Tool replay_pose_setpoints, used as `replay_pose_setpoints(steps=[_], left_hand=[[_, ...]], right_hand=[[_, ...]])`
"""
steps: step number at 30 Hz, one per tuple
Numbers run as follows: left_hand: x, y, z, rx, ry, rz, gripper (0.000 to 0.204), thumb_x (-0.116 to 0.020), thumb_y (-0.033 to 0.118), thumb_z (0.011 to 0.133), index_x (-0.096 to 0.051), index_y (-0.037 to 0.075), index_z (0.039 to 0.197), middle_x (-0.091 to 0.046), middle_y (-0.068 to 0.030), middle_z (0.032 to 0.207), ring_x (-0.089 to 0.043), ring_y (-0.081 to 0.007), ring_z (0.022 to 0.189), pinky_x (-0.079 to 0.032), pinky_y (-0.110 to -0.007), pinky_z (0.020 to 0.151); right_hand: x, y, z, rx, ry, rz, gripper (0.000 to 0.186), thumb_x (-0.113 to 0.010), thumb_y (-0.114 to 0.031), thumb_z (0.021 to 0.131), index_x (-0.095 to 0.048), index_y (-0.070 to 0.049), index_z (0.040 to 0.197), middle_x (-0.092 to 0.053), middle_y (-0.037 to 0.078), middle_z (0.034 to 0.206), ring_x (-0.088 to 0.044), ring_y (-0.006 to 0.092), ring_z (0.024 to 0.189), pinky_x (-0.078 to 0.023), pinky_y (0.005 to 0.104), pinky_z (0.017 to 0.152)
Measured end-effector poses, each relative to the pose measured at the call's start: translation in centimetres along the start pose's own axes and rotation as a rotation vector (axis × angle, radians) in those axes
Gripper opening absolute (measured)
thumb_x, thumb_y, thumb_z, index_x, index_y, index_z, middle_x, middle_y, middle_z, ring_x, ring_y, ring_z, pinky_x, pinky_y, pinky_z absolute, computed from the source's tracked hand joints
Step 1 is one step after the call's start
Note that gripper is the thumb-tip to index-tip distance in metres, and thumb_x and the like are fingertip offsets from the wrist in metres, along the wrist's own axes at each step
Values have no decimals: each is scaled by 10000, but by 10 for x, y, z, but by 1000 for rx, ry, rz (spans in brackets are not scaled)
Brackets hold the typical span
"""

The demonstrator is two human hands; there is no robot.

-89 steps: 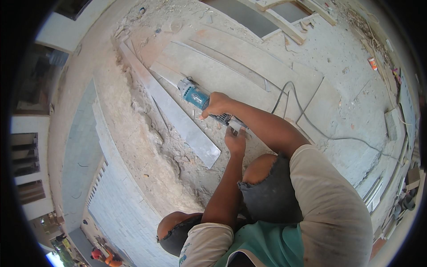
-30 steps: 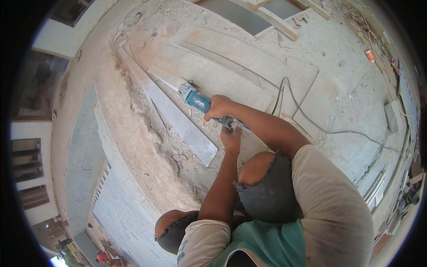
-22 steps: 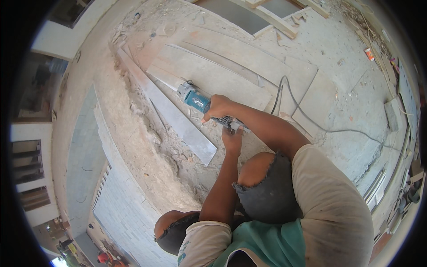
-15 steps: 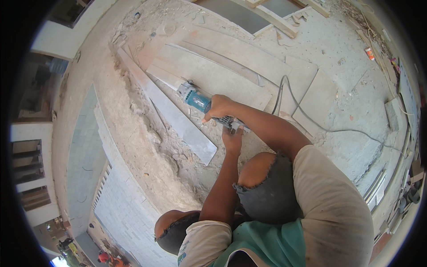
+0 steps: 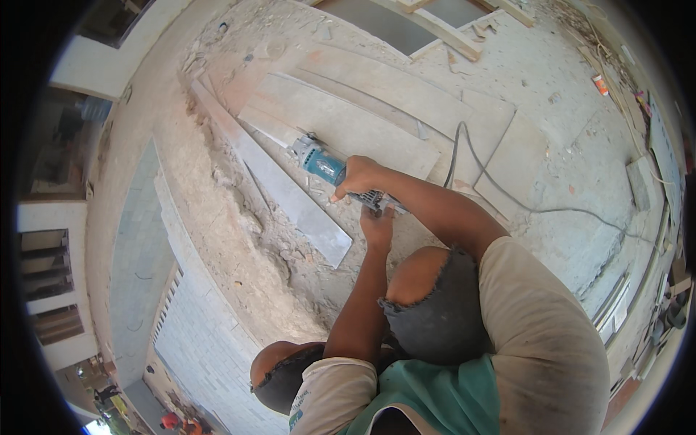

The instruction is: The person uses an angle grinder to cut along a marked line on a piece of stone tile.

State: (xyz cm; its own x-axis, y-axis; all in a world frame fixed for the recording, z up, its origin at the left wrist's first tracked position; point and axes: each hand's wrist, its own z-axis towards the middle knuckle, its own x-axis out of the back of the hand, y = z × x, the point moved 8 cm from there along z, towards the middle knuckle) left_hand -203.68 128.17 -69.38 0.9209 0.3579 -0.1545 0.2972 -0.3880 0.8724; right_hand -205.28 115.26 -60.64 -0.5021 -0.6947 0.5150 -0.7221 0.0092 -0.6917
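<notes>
A teal and grey power tool (image 5: 322, 165) with a silver head points up-left, its head over the end of a narrow pale slab lying on the ground. My right hand (image 5: 359, 175) wraps round the tool's body from above. Below it, my left hand (image 5: 377, 226) grips the tool's rear end, its fingertips partly hidden under the dark housing. A long grey tapered tile strip (image 5: 304, 217) lies just left of the tool, among rubble. A black power cable (image 5: 471, 152) loops up and away to the right.
Large pale tiles (image 5: 355, 123) lie beyond the tool. A wooden-framed opening (image 5: 370, 22) is at the top, a jagged concrete edge (image 5: 246, 239) at left, with a tiled surface (image 5: 188, 326) beyond. Offcuts (image 5: 678, 286) line the right side. A person in orange (image 5: 190, 426) is at bottom left.
Compared with three seconds ago, the tool and both hands sit slightly further left in view, as does much of the surrounding ground. Both hands keep the same grip.
</notes>
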Motion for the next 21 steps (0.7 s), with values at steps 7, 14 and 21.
replay_pose_setpoints(steps=[7, 14, 21], left_hand=[[-2, -1, -3, -27, -15, 26, 493, -669, -97, 828, -479, -37, 1279, -604, -84, 1107, -575, -122, 930, -486, -273, 777], [-2, -5, -3, -40, -29, 6, 511, -684, -87, 819, -471, -44, 1282, -605, -89, 1113, -582, -134, 939, -491, -277, 804], [4, -11, 0, 16, -28, 190, 516, -700, -70, 819, -474, -44, 1282, -614, -96, 1119, -595, -146, 969, -493, -276, 814]], right_hand=[[-2, 2, -1, 1, -16, 5, 640, -886, -431, 549, -706, 100, 859, -705, 248, 900, -707, 323, 818, -538, 371, 747], [-4, 5, 1, 2, -8, -18, 644, -887, -437, 544, -703, 103, 841, -704, 246, 878, -707, 326, 803, -539, 375, 739], [-2, 6, -6, 17, -5, 0, 655, -888, -440, 540, -695, 113, 833, -698, 262, 874, -703, 335, 798, -536, 376, 741]])
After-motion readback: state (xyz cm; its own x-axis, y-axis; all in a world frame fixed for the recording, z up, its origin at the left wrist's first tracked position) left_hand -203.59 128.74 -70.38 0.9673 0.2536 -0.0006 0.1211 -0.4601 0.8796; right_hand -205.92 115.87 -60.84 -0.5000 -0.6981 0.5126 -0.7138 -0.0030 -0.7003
